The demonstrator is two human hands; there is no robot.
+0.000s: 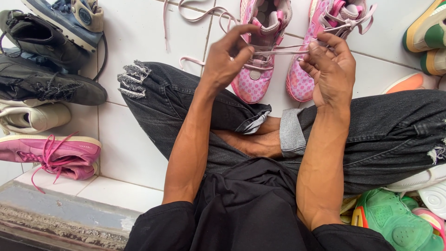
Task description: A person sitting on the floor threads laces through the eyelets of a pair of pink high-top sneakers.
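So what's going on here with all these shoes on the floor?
A person sits cross-legged on a white tiled floor, working on a pink sneaker. The left hand and the right hand each pinch the pale pink lace, which is stretched across the shoe between them. Its partly laced mate stands just beside it. Other shoes lie around: dark boots, a pink low shoe and a green sneaker.
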